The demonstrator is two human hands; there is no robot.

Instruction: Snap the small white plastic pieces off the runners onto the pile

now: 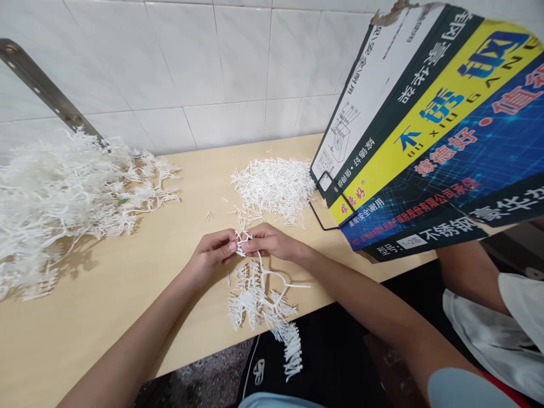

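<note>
A white branched plastic piece [278, 277], its stems fringed with small sprigs, hangs from my fingers over the table's front edge, the lower end reaching my lap. My left hand [216, 249] pinches its upper end between thumb and fingertips. Close beside it, almost touching, my right hand [270, 241] is closed on the same end of the piece. The fingers partly hide the small part between them. Just beyond my hands lies a heap of small loose white sprigs [276, 187], with a few strays around it.
A large tangled pile of white branched pieces [63, 192] covers the wooden table's [191, 317] left side. A printed cardboard box [425, 136] leans at the right, a black wire loop [323, 218] near its base. A metal bracket [51, 85] stands against the tiled wall. Another person's arm [470, 272] shows at right.
</note>
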